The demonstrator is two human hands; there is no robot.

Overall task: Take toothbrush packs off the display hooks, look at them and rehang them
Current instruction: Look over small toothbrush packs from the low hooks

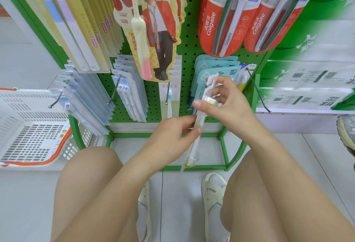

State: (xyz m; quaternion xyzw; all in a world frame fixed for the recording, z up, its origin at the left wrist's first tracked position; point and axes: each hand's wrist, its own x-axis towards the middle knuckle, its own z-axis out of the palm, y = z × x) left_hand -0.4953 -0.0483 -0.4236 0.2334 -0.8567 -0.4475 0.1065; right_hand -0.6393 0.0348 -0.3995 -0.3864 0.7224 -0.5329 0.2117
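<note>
I hold one clear toothbrush pack point(196, 141) edge-on in front of the green pegboard rack point(189, 30). My right hand point(228, 103) pinches its upper end near the brush head. My left hand point(172, 136) pinches its middle from the left. The pack's lower end, with a yellow-green handle, points down toward the floor. Behind my right hand hang teal packs point(203, 70) on a low hook. To the right a bare hook point(258, 92) sticks out with a pack at its back.
Red Colgate packs point(226, 20) hang upper right, a pack with a printed figure point(153, 30) in the middle, pale blue packs point(80, 95) lower left. A white basket with orange handle point(32, 130) stands left. A shoe point(345, 132) shows at the right edge. My knees fill the foreground.
</note>
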